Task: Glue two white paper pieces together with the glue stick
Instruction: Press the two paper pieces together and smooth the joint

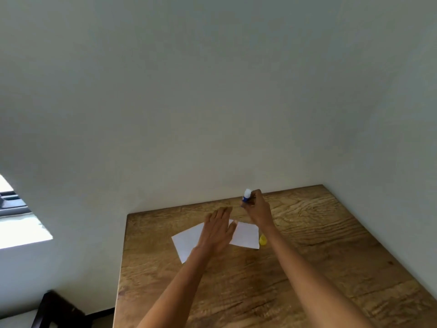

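Observation:
Two white paper pieces lie on the wooden table [307, 268]: the left paper [186, 240] and the right paper [247, 235], meeting under my left hand [218, 229]. That hand lies flat on them, palm down, fingers spread. My right hand [259, 209] is raised behind the papers and grips the glue stick [246, 195], blue-bodied with its white tip pointing up and uncapped. The yellow cap [263, 240] lies on the table just right of the right paper.
A plain wall rises directly behind the table's far edge and along its right side. A dark chair [54, 308] stands off the table's left edge at bottom left, and a bright window [16, 218] shows at far left.

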Tool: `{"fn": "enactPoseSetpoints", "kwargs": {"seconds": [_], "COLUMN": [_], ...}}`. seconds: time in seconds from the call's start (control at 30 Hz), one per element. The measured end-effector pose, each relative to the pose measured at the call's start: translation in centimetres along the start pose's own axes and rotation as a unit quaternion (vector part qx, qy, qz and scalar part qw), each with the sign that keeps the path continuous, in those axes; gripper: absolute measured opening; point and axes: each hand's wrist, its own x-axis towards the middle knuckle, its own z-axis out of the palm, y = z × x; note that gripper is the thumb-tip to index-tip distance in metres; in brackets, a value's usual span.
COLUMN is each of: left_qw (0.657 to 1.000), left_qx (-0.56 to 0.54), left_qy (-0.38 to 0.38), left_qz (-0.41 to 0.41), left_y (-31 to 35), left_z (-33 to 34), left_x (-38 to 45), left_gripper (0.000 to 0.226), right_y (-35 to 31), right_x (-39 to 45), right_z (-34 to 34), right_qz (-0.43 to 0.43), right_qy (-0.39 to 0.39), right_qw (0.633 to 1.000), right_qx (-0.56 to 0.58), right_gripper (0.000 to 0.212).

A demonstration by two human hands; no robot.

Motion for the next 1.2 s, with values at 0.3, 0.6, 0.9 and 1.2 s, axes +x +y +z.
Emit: {"fn": "enactPoseSetpoints", "kwargs": {"seconds": [0.3, 0.6, 0.9, 1.2], "left_qw": [0.847, 0.837, 0.961, 0.986], "left_qx": [-0.514, -0.522, -0.183, 0.110], "left_qy": [-0.005, -0.031, 0.023, -0.009], "left_qz": [-0.135, -0.161, -0.206, -0.124], "left_y": [5.5, 5.9, 2.8, 1.8], "left_z": [1.9, 2.1, 0.7, 0.1], "left_x": [4.9, 5.6, 2.8, 0.8], "left_gripper": [0.047, 0.053, 0.041, 0.044], "right_y": [2.3, 2.9, 3.2, 2.2], "right_x": [2.7, 2.7, -0.9, -2.4], "right_z": [-0.8, -1.1, -3.0, -1.7], "right_qz": [-0.001, 0.022, 0.057, 0.128], "right_qy": [-0.005, -0.041, -0.005, -0.048], "right_qw": [0.998, 0.995, 0.994, 0.966], "right_qx": [-0.066, -0.092, -0.096, -0.218], "right_gripper": [0.026, 0.035, 0.030, 0.069]}}
